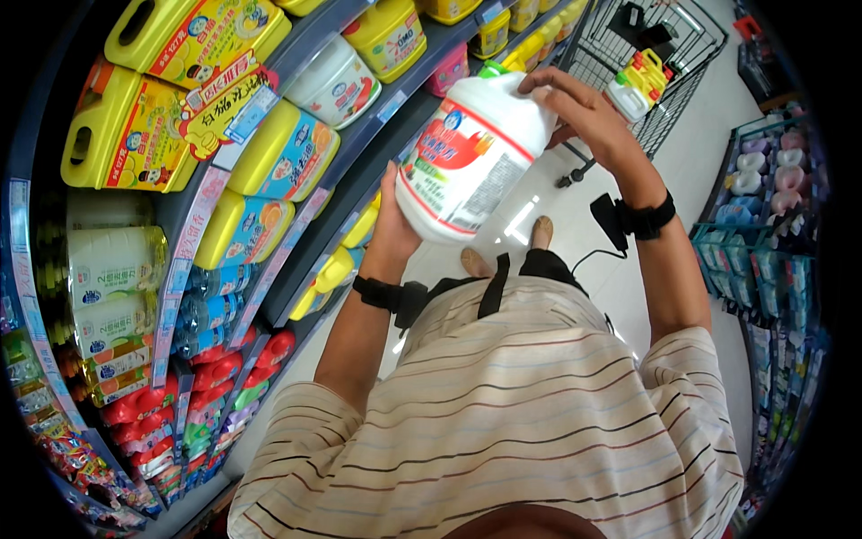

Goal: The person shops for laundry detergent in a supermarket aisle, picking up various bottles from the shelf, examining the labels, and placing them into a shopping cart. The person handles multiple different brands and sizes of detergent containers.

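Between my two hands is a large white plastic detergent jug (pixel 465 168) with a red and white label and a green cap, held tilted above the floor. My left hand (pixel 399 219) supports its lower end from the side and below. My right hand (pixel 572 108) grips the handle near the top, fingers curled over it. Beside the jug, the shelf holds yellow detergent jugs (pixel 283 151) and a similar white jug (pixel 337 84). Black straps with small devices are on both wrists.
A wire shopping cart (pixel 680 101) at the upper right holds yellow and white jugs (pixel 636 84) and dark items. Tiered shelves (pixel 222 158) of bottles line the left. Another display rack (pixel 734 232) with packaged goods stands at the right. My feet are on the tiled floor (pixel 525 226).
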The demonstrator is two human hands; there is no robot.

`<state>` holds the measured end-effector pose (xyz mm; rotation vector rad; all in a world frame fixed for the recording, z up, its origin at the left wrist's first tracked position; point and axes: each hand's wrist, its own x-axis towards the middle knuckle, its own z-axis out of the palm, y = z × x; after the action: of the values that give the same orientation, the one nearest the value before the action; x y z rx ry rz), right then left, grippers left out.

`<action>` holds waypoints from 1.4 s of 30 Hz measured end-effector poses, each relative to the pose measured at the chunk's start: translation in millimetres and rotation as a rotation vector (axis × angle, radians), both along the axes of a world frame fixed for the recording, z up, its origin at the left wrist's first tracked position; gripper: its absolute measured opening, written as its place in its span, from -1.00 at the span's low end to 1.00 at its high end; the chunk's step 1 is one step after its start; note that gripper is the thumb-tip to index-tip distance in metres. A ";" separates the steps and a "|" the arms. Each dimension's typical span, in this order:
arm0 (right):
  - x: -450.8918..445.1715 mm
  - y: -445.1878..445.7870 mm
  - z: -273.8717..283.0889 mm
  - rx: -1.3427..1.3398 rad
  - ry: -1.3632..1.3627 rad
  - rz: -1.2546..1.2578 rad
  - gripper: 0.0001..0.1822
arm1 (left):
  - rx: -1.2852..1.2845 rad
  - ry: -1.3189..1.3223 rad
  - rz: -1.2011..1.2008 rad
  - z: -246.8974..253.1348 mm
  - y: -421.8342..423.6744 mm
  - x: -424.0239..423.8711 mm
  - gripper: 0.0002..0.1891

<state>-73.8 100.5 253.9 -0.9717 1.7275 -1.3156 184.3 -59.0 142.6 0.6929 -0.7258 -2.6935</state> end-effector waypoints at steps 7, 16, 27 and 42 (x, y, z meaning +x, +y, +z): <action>2.4 14.1 55.9 -0.067 0.320 0.251 -0.42 | 0.457 0.248 -0.132 -2.3 2.4 -15.2 -0.29; 7.6 6.7 123.3 -0.391 1.292 0.297 -0.55 | 0.238 0.333 -0.398 -30.3 24.3 -10.6 -0.22; -19.4 0.4 97.4 -0.283 1.048 0.294 -0.62 | -0.184 0.264 0.079 27.2 68.3 -55.9 -0.47; -70.7 -2.2 40.2 -0.206 0.908 0.249 -0.66 | 0.086 0.038 0.011 11.8 115.5 -74.8 -0.27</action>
<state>-144.5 98.3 294.1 -2.0520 2.0093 -0.9428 109.6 56.6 154.4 0.6615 -0.5983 -2.7340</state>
